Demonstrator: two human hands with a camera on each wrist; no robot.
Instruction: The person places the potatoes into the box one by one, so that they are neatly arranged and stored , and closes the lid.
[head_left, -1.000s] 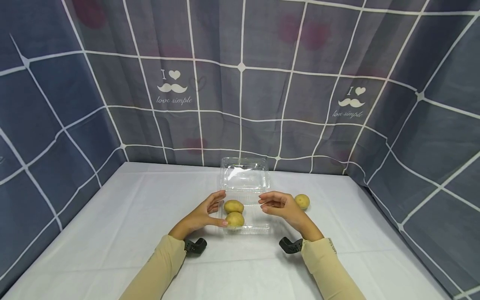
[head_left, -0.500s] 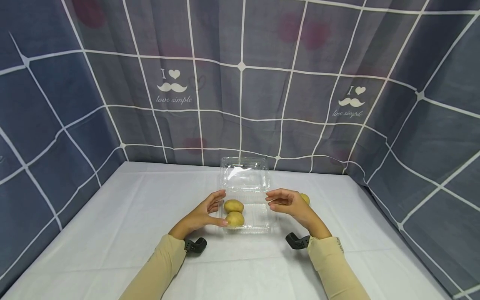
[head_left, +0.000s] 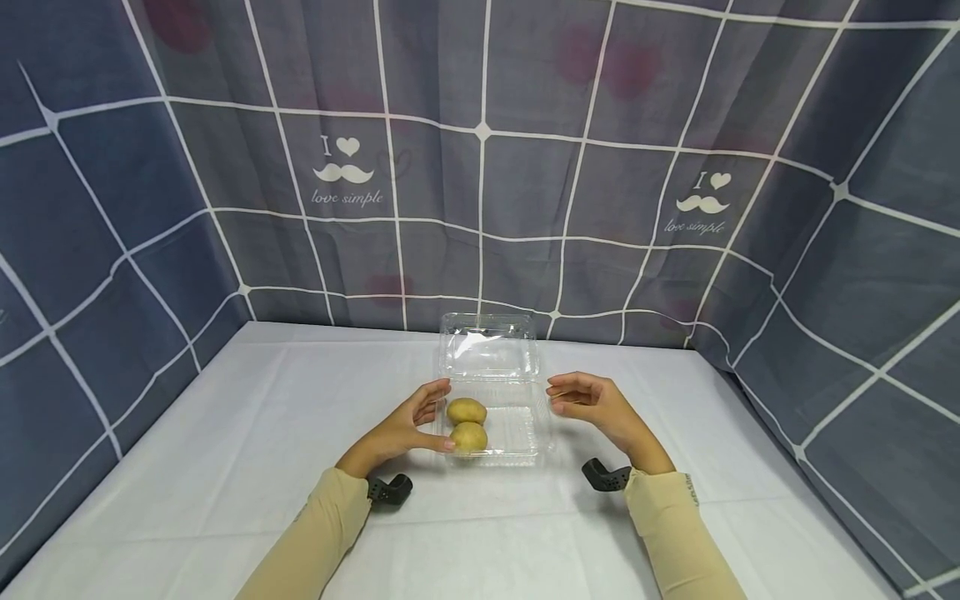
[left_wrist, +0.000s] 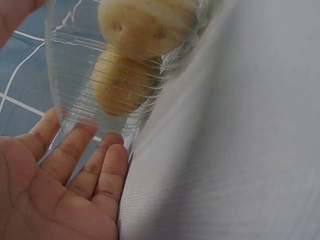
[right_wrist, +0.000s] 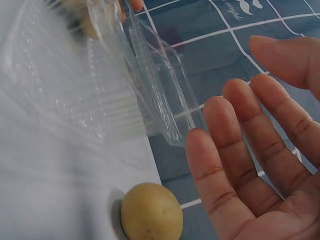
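Observation:
A hinged clear plastic container (head_left: 514, 429) lies on the table, its lid (head_left: 487, 348) tipped back. Two potatoes, a far one (head_left: 467, 411) and a near one (head_left: 468, 437), sit in its left half. My left hand (head_left: 397, 433) holds the container's left side, thumb at the front corner and fingertips against the ribbed wall. Beyond the container's right edge hovers my right hand (head_left: 603, 410), fingers loosely bent with nothing in them. The right wrist view shows a third potato (right_wrist: 151, 212) on the table near that hand; the head view hides it behind the hand.
A white cloth (head_left: 480, 533) covers the table. Grey-blue checked curtains (head_left: 435, 183) stand around its back and sides. Black wrist devices, one on the left wrist (head_left: 390, 490) and one on the right wrist (head_left: 606, 476), stick out inward above the cloth.
My right hand has moved right, from over the container to beyond its right edge, and now covers the outside potato in the head view. The left hand and container stay put.

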